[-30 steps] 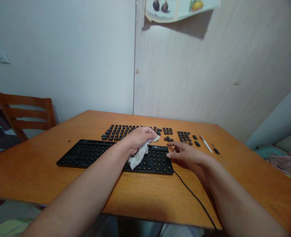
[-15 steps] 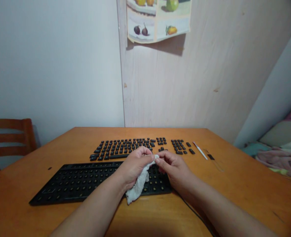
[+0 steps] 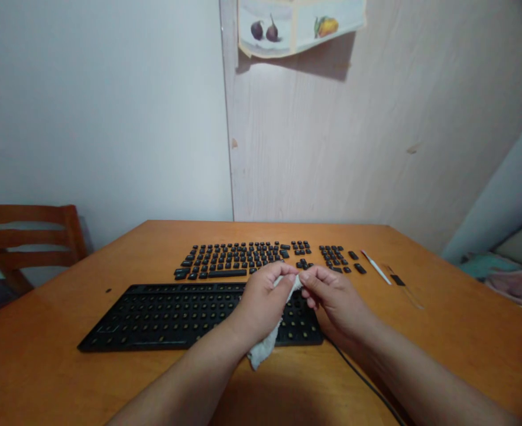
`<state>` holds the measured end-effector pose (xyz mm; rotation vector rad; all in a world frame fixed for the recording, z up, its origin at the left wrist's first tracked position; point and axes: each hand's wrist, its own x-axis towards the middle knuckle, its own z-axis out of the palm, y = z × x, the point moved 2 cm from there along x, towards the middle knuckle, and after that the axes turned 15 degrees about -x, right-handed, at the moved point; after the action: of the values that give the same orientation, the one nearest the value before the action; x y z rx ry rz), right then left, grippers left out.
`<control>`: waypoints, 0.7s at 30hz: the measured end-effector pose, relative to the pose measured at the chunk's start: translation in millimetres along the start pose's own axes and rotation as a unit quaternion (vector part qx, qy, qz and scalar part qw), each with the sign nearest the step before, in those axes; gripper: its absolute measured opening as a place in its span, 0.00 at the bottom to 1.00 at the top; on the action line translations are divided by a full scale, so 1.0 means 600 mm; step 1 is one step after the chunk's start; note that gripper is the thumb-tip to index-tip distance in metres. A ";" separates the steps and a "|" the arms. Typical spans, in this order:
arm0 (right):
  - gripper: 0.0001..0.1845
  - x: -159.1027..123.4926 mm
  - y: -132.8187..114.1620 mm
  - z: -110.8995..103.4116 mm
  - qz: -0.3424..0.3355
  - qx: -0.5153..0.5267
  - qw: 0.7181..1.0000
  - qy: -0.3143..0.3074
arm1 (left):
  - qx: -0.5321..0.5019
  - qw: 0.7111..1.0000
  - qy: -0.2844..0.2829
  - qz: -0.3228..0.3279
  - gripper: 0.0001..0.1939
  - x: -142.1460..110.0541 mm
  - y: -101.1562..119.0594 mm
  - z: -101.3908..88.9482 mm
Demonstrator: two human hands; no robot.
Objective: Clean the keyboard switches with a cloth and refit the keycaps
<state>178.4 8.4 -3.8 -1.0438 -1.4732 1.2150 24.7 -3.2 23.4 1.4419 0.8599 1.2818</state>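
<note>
My left hand [image 3: 265, 302] is closed round a crumpled white cloth or wipe [image 3: 265, 349], whose loose end hangs below the palm. Close against it, my right hand [image 3: 334, 296] pinches the cloth's upper tip between thumb and finger. Both hands are above the right part of a black keyboard [image 3: 163, 316] stripped of its keycaps, and they hide some of it. Behind the keyboard lie many loose black keycaps [image 3: 225, 257], set out in keyboard order. The long space bar [image 3: 227, 273] lies at the front of that layout.
A white pen-like stick [image 3: 376, 267] and a small black tool with thin wires [image 3: 398, 280] lie at the right of the wooden table [image 3: 198, 390]. The keyboard's cable [image 3: 362, 378] runs to the front edge. A wooden chair [image 3: 30, 242] stands at left.
My right hand has left the keyboard's right edge and come to the cloth, pinching its tip. My left hand has kept its hold on the cloth. The camera view has shifted.
</note>
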 end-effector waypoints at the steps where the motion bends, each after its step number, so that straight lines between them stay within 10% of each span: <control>1: 0.17 0.000 0.001 0.000 0.003 0.003 1.000 0.003 | 0.043 0.999 -0.006 0.026 0.11 -0.001 0.002 0.000; 21: 0.20 0.012 0.007 -0.010 -0.014 -0.043 0.999 0.022 | 0.241 0.963 -0.039 0.117 0.11 0.005 0.002 -0.016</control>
<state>182.8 17.1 -6.8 -1.0967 -1.5128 1.1095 15.7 1.4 24.9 2.0149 1.0175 1.2255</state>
